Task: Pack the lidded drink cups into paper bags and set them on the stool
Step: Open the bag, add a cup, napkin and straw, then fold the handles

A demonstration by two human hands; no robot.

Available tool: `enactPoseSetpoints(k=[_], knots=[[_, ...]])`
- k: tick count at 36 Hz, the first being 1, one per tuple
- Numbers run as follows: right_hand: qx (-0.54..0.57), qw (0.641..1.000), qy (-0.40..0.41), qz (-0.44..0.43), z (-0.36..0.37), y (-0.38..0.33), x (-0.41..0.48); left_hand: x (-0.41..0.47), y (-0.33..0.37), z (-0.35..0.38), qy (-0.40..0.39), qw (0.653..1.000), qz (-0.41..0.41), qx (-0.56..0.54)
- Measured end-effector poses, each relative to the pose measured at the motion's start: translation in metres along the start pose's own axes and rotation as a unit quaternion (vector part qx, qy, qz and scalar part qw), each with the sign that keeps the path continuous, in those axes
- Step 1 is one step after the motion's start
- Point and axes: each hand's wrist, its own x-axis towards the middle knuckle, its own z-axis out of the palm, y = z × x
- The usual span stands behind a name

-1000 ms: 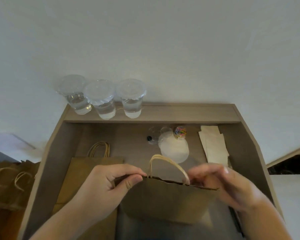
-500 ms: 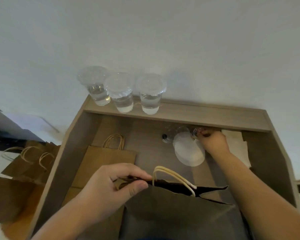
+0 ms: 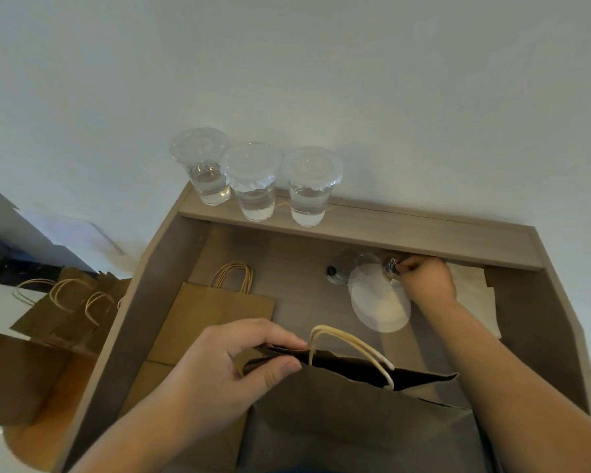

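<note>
Three clear lidded drink cups (image 3: 207, 179) (image 3: 253, 192) (image 3: 309, 196), each part full of water, stand in a row on the desk's back shelf (image 3: 423, 233). A brown paper bag (image 3: 338, 421) stands open in front of me, its twine handles up. My left hand (image 3: 226, 370) pinches the bag's rim at the left, thumb against fingers. My right hand (image 3: 430, 281) is stretched to the back of the desk, fingers curled and pinching at a small clear tub of coloured bits (image 3: 391, 266). What it holds there is mostly hidden.
A flat paper bag (image 3: 212, 315) lies on the desk to the left. A stack of clear lids (image 3: 379, 302) and white napkins (image 3: 475, 288) lie at the back right. Several paper bags (image 3: 65, 302) stand left of the desk beside an orange-brown stool (image 3: 48, 435).
My right hand has let go of the bag's right rim and reached back to the small tub by the lids. The left hand keeps its pinch on the bag.
</note>
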Motion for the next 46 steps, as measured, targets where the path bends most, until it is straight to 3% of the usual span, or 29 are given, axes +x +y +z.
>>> enactPoseSetpoints(k=[7,12,16,23,32,46], knots=[[0.121,0.992,0.025,-0.019,-0.023,0.008,-0.048,-0.002,0.003,-0.003,0.0,1.0,0.011,-0.005],[0.216,0.973,-0.087,-0.004,-0.055,0.005,-0.114,0.003,0.005,-0.006,-0.005,0.995,-0.007,-0.096],[0.248,0.946,-0.197,-0.066,-0.096,-0.043,-0.161,0.035,0.013,-0.011,0.016,0.998,-0.026,-0.05],[0.288,0.912,-0.242,-0.163,-0.142,-0.106,-0.21,0.08,0.036,-0.009,-0.053,0.998,0.013,-0.01],[0.29,0.923,-0.193,-0.165,-0.135,-0.11,-0.23,0.079,0.049,-0.003,-0.11,0.993,0.03,-0.014],[0.197,0.952,-0.119,-0.202,-0.134,-0.11,-0.237,0.078,0.057,-0.001,-0.12,0.992,0.044,0.01]])
